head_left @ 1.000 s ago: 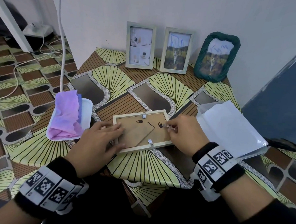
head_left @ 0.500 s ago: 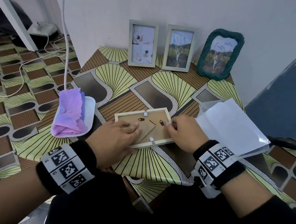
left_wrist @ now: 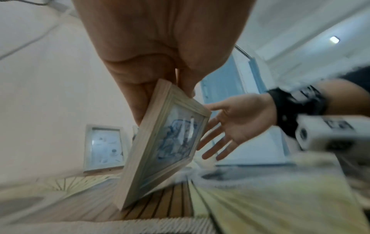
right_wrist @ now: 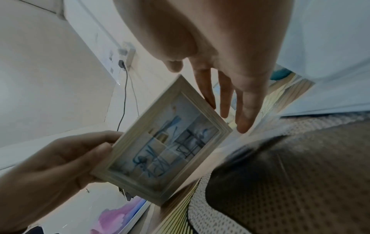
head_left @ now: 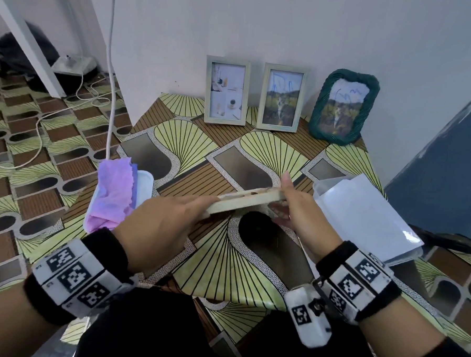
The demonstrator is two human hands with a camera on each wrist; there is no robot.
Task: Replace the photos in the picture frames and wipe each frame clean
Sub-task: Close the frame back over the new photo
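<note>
A pale wooden picture frame (head_left: 244, 203) hangs tilted above the patterned table (head_left: 224, 259), back side up. My left hand (head_left: 158, 223) grips its left end, thumb on top and fingers underneath. My right hand (head_left: 303, 209) stays open at the right end, thumb raised, straight fingers touching the frame's edge from below. In the wrist views the frame (left_wrist: 170, 142) (right_wrist: 166, 145) shows its glass front, with blue scribbles over a photo. The purple cloth (head_left: 113, 196) lies on a white tray (head_left: 144, 181) at the left.
Two pale frames (head_left: 226, 90) (head_left: 282, 97) and a green woven frame (head_left: 343, 106) lean on the back wall. A clear sleeve of white sheets (head_left: 363, 217) lies at the right. A white cable (head_left: 110, 90) hangs by the table's left corner.
The frame lay face down on the table with my right fingers at a back clip. Now both hands have raised it off the table and tilted it.
</note>
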